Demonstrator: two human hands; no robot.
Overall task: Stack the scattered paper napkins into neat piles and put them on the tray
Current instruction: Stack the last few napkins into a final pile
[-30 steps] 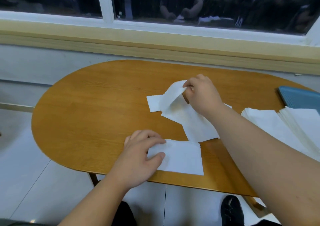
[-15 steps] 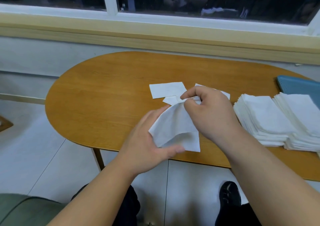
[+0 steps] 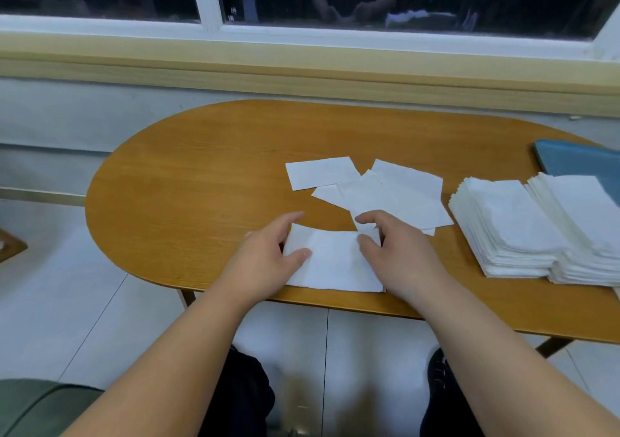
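Napkin first: my left hand (image 3: 268,252) lies spread, thumb on the paper napkin (image 3: 332,264). Half a second ago I held it up; now it lies flat at the table's (image 3: 188,185) near edge. My right hand (image 3: 396,252) curls at its right side; whether it pinches, I cannot tell. Loose napkins (image 3: 385,191) lie behind and two piles (image 3: 510,228) stand near the blue tray (image 3: 570,158), so stacking isn't finished.

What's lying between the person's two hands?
A flat white napkin on the table, the left hand and right hand touching its ends; head view.
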